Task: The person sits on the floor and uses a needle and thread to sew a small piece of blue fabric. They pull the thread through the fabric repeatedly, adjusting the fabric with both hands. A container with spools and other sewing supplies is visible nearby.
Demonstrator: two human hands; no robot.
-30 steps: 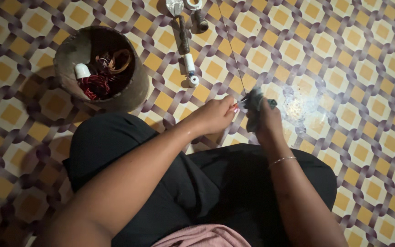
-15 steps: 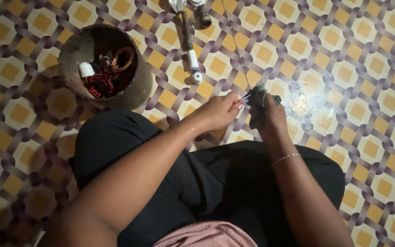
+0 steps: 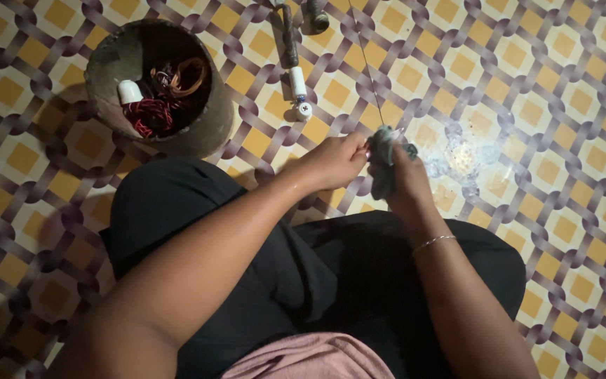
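Over black-clad knees, on patterned floor tiles (image 3: 527, 91): left hand (image 3: 334, 161) pinching at a small dark grey-green bundle (image 3: 384, 158), right hand (image 3: 405, 182) wrapped round it from below. Thin thread (image 3: 367, 63) stretching from bundle away up the floor. Farther left, round pot (image 3: 106, 77) with red and copper wire coils (image 3: 159, 105); beyond, white-tipped tool (image 3: 296, 81).
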